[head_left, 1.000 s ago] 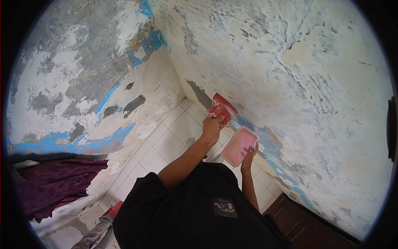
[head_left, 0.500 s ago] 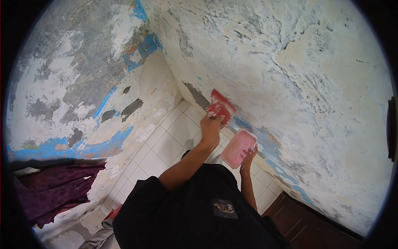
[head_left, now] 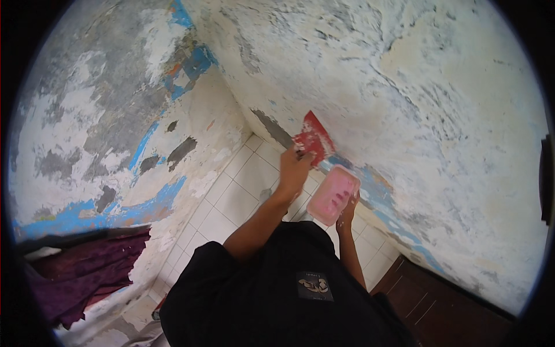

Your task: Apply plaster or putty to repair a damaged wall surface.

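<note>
My left hand (head_left: 295, 170) is closed around a red plastic putty spreader (head_left: 315, 137) smeared with whitish filler. The blade lies against or very close to the patchy wall (head_left: 404, 115) on the right; which of the two I cannot tell. Just below it, my right hand (head_left: 346, 211) grips the side of a pink rectangular plastic tub (head_left: 328, 202). Streaks of filler and a few darker marks show inside the tub, which is tilted towards me. Some of the right fingers are hidden behind it.
Another patchy wall (head_left: 133, 98), with grey and blue areas, meets the first at a corner. White floor tiles (head_left: 231, 199) lie below. Purple cloth (head_left: 87, 277) hangs in an opening at lower left. A dark brown panelled surface (head_left: 428, 301) stands at lower right.
The spreader has moved slightly up and to the right along the wall with my left hand. My right hand has raised the tub a little, and its inside faces me more.
</note>
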Demonstrator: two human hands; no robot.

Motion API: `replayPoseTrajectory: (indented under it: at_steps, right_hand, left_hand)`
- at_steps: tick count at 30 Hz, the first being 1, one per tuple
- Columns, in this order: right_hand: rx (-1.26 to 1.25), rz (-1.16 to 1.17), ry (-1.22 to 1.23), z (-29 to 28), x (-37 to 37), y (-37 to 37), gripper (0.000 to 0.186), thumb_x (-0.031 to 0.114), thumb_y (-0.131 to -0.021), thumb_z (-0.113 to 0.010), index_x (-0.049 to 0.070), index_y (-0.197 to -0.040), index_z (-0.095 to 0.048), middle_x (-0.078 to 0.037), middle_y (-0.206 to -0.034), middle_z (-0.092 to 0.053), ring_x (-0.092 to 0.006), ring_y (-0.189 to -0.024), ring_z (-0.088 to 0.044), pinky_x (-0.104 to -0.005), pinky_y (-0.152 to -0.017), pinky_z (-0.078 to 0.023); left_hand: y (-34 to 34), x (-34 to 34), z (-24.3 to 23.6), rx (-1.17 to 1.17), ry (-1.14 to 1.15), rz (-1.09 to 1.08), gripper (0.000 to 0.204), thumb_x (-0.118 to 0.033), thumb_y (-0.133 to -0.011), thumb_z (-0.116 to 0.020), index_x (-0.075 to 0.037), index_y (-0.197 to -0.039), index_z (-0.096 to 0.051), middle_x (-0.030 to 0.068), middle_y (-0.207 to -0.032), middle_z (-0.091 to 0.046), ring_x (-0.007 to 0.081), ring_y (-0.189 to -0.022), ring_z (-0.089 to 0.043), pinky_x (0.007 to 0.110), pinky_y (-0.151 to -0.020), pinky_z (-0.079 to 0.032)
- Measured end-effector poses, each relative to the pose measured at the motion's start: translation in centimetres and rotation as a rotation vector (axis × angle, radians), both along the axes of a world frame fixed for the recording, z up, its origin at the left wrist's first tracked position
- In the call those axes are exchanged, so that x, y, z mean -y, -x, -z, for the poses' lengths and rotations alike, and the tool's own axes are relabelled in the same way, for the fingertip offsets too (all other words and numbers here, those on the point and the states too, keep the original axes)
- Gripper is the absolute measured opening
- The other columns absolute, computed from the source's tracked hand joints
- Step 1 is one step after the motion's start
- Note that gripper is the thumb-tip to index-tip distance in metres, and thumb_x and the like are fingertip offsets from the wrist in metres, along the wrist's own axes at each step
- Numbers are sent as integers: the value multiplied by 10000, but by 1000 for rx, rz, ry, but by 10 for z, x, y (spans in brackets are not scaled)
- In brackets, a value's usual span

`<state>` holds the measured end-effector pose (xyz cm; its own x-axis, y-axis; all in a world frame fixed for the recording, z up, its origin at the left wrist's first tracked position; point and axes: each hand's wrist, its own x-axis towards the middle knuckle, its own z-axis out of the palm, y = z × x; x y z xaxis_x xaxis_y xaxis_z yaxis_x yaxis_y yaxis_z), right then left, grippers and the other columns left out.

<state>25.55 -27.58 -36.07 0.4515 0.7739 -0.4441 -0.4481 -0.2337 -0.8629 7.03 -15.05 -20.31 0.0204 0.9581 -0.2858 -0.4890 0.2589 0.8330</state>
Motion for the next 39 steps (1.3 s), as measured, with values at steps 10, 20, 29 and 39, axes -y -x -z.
replayPoseTrajectory:
  at_steps: [10,20,29,39]
  right_hand:
    - [0,-126,-131,-55,-44,53,670,450,-1021,-429,120,-1526,-137,-131,-1450,-333,-260,-1327,-394,-401,-1078,-387]
    - [43,-158,-132,-66,-65,113,669,282,-1026,-484,118,-1546,-95,-176,-1383,-350,-258,-1209,-504,-390,-942,-504]
    - [-12,-147,-169,-64,-82,154,628,256,-1026,-486,92,-1540,-163,-128,-1371,-390,-240,-1216,-508,-366,-952,-492]
    - [-232,98,-387,-75,-89,202,513,263,-1057,-368,62,-1510,-235,-138,-1452,-390,-259,-1322,-412,-394,-1104,-347]
  left_hand:
    - [99,26,-15,-786,-165,351,162,-76,-884,-624,24,-1012,-633,115,-779,-657,147,-645,-597,308,-618,-474]
    - [117,34,-19,-900,-299,267,196,-83,-881,-607,10,-1053,-626,190,-809,-660,298,-722,-660,362,-657,-498]
    - [142,10,5,-1110,-289,409,241,-92,-857,-574,-46,-1082,-648,213,-917,-677,405,-784,-662,454,-680,-514]
    - [161,-4,16,-1125,-435,550,296,-42,-824,-557,-82,-1088,-685,185,-938,-691,396,-809,-663,484,-724,-525]
